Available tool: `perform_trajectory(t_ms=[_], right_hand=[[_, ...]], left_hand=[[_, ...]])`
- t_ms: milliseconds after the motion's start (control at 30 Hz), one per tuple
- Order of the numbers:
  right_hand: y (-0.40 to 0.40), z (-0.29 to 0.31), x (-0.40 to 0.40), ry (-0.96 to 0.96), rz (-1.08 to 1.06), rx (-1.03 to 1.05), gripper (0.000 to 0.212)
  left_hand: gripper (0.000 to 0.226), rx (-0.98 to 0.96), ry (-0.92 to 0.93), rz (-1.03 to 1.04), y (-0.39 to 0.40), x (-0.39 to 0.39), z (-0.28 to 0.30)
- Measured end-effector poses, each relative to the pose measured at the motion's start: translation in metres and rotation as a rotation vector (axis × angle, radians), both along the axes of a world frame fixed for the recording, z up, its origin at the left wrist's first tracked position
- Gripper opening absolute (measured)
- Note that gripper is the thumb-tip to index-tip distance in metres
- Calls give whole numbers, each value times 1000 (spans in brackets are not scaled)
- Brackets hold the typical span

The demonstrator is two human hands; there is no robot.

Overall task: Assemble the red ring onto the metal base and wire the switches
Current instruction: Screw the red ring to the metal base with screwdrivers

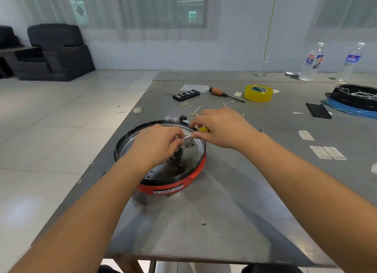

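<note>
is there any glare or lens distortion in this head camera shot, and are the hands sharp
Head view: soft glare patches on the metal table; wide-angle bending stretches both forearms at the bottom edge; left hand and right hand are fairly sharp, though the small part they pinch is too tiny to identify.

Base (191,150) inside ring (173,188); tape (258,93), screwdriver (222,94) behind.

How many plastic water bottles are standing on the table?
2, both at the table's far right edge: one with a red and blue label, one with a blue label right of it. A clear object further left is unidentifiable.
</note>
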State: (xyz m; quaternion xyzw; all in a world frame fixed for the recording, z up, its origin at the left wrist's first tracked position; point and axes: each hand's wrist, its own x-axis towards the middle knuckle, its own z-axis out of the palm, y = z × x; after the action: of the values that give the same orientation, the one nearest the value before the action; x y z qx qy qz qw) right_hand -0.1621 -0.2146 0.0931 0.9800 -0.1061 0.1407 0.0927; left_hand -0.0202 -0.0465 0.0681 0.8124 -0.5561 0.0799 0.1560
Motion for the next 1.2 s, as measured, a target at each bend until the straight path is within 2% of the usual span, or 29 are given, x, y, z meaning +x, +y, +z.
perform_trajectory(t_ms=[33, 100, 233, 300, 367, 433, 467, 500, 567, 667, 767, 867, 967, 1033, 1133, 1200], right_hand=[[-3, -3, -2, -79, -25, -40, 44], [-5, -10, -5, -316, -60, 8, 53], [0, -23, -1, -739, -204, 300, 70], [2, -27, 6, -819, -266, 638, 83], [5, -24, 12, -809, -286, 1105, 84], [8, -21, 18, -773, -199, 1468, 62], [8, -21, 21, -767, -137, 1533, 46], [9, -20, 23, -762, -94, 1549, 34], [13, -19, 25, -754, -49, 1583, 24], [15, -18, 28, -763, -24, 1663, 18], [12, -15, 30, -786, -40, 1671, 18], [9, -13, 31, -771, -31, 1667, 19], [5, -15, 31, -758, -16, 1634, 23], [3, -17, 31, -746, -9, 1596, 27], [0, -22, 32, -739, 16, 1553, 27], [-1, -23, 33, -737, 39, 1540, 28]], left_hand=[[10, -10, 66, 8, 0, 2, -1], [8, -38, 217, 35, 1, 5, -3], [8, -82, 423, 41, 4, 5, -3], [7, -107, 487, 28, 5, 2, -2], [7, -136, 593, 11, 5, -3, -2], [9, -156, 694, -4, 6, -8, 0], [9, -162, 722, -13, 6, -9, 0], [9, -167, 743, -25, 6, -11, 0], [8, -181, 770, -49, 6, -11, 0], [7, -205, 775, -74, 6, -8, 0], [17, -226, 806, -115, 12, -4, 1], [26, -200, 688, -82, 22, 1, 0], [34, -54, 521, -36, 35, 7, -2], [52, 72, 487, -45, 45, 8, -3], [96, 258, 462, -48, 55, 5, -7], [109, 334, 402, -48, 57, 2, -10]])
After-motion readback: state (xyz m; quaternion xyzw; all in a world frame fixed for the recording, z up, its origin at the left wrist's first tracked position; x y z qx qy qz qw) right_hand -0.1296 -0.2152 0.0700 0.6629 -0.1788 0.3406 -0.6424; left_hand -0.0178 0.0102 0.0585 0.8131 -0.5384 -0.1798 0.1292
